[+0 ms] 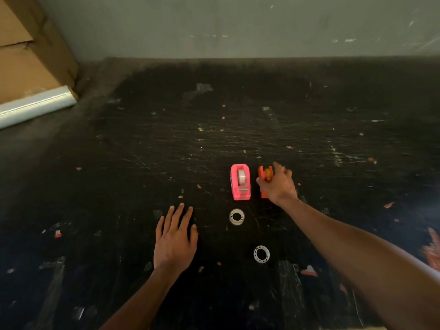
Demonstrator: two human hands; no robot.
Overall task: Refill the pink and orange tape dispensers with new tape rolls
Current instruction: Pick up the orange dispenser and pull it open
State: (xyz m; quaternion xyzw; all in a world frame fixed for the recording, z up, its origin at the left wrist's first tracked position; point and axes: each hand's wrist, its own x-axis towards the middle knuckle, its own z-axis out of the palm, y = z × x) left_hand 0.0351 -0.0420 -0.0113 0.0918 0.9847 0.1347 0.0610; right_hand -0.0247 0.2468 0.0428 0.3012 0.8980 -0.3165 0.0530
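A pink tape dispenser (240, 182) stands on the black table with a clear tape roll in its cradle. Right beside it is the orange tape dispenser (263, 175), holding a yellowish roll. My right hand (278, 184) is wrapped over the orange dispenser from the right, covering most of it. Two white ring-shaped tape rolls lie flat nearer to me: one (236, 216) just below the pink dispenser, the other (261, 254) closer still. My left hand (175, 241) rests flat on the table, fingers spread, holding nothing, left of the rolls.
The black table (142, 151) is scratched and dotted with tape scraps. A cardboard box (26, 55) and a roll of clear film (35, 106) sit at the far left corner. A grey wall (238, 25) runs along the back. Orange scraps (432, 253) lie at the right edge.
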